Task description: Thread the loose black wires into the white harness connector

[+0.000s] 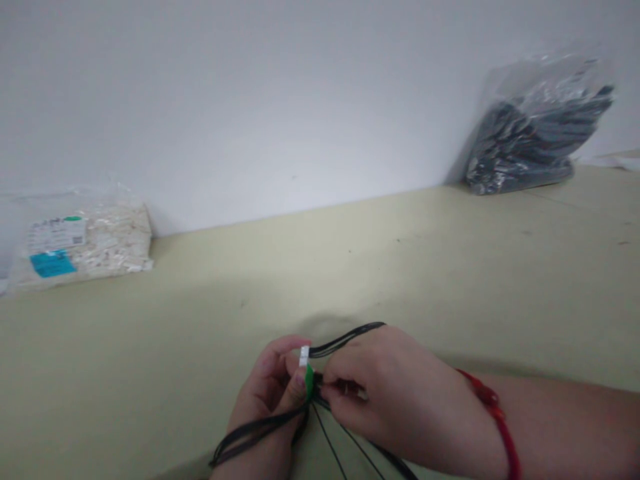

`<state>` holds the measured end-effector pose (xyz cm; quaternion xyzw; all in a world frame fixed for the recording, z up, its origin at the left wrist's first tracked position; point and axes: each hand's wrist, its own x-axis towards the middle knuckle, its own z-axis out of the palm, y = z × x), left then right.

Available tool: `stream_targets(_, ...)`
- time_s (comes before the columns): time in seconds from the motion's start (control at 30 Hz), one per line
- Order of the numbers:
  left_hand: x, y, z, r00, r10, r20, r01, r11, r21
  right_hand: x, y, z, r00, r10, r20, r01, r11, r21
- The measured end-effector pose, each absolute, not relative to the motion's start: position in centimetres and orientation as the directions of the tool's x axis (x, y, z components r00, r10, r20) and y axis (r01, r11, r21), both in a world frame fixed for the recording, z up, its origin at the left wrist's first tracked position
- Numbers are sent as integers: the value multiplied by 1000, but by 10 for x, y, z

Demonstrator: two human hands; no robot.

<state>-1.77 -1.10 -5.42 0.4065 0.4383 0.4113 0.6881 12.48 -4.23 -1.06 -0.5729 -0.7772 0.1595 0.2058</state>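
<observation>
My left hand [267, 390] pinches a small connector [305, 356], white at its upper end, with a green part [309, 383] beside the thumb. Against the connector's right side, my right hand [387, 380] has thumb and index finger closed on a thin black wire. More black wires [345, 339] run from the connector up over the right hand's knuckles. Another bundle of black wires [260, 430] loops across the left wrist, and several strands hang down between the forearms. The wire's tip is too blurred to make out.
A pale yellow-green tabletop [320, 267] meets a white wall [280, 100]. At the left lies a clear bag of small white pieces [120, 233] with a label. Against the wall at the right leans a clear bag of dark wires [540, 143].
</observation>
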Motion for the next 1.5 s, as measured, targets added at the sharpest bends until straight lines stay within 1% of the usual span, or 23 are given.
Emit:
stream_targets(0.2,-17,-10,-53,285,917,-280,-218,347,912,122,-43,-18,-227,952,206,807,302,-507)
stream_targets(0.43,-15,-11,-49,352,892,-282,-196,365,910,119,-44,-14,-206,949,240,892,283,-352)
stream_targets(0.5,-14,-11,-49,343,891,-299,-201,380,903,122,-44,-9,-219,958,187,868,279,-410)
stream_targets(0.53,-14,-11,-49,339,889,-307,-207,389,897,124,-43,-6,-231,963,135,838,268,-475)
stream_targets(0.6,-14,-10,-49,343,884,-319,-218,405,888,134,-38,4,-312,949,-42,702,200,-683)
stream_targets(0.67,-15,-10,-48,352,883,-309,-237,404,883,149,-31,15,-472,858,-204,448,34,-893)
stream_targets(0.7,-15,-10,-47,355,885,-303,-247,401,882,158,-26,21,-551,804,-223,288,-67,-955)
stream_targets(0.73,-15,-11,-45,353,887,-299,-255,398,881,167,-22,26,-598,780,-185,128,-135,-982)
stream_targets(0.77,-15,-12,-43,346,891,-295,-264,394,880,175,-18,30,-616,779,-117,-18,-163,-986)
stream_targets(0.83,-15,-13,-40,330,899,-288,-278,384,881,190,-11,37,-571,821,11,-150,-91,-985)
stream_targets(0.9,-15,-15,-37,312,907,-282,-286,373,883,199,-7,41,-441,887,135,-169,66,-983)
stream_targets(0.97,-14,-15,-36,304,911,-278,-284,365,887,200,-5,47,-225,939,260,-310,184,-933)
stream_targets(1.03,-13,-15,-36,294,912,-285,-270,366,891,197,-6,53,-13,954,298,-542,244,-804)
stream_targets(1.07,-12,-15,-35,291,911,-291,-263,369,891,194,-8,56,46,959,279,-612,247,-751)
stream_targets(1.1,-11,-15,-35,289,910,-296,-261,373,891,191,-11,58,70,963,262,-627,247,-739)
stream_targets(1.17,-10,-15,-34,289,909,-301,-265,378,887,181,-19,57,31,962,271,-491,251,-834)
stream_targets(1.23,-9,-14,-35,294,909,-295,-281,377,882,169,-29,51,-99,963,251,-143,236,-961)
stream_targets(1.27,-9,-14,-36,292,912,-288,-294,372,880,162,-35,45,-148,960,237,96,252,-963)
stream_targets(1.3,-10,-14,-37,286,916,-283,-310,368,877,155,-40,38,-171,956,237,347,284,-894)
stream_targets(1.33,-10,-14,-38,277,919,-282,-324,366,872,149,-45,30,-189,941,279,562,337,-755)
stream_targets(1.37,-11,-14,-39,266,921,-285,-339,366,867,143,-49,23,-212,911,355,712,393,-583)
stream_targets(1.43,-13,-14,-42,255,920,-297,-362,375,853,134,-53,10,-293,832,471,828,467,-311)
stream_targets(1.5,-14,-14,-44,265,915,-305,-369,388,844,129,-54,1,-350,784,513,833,511,-212)
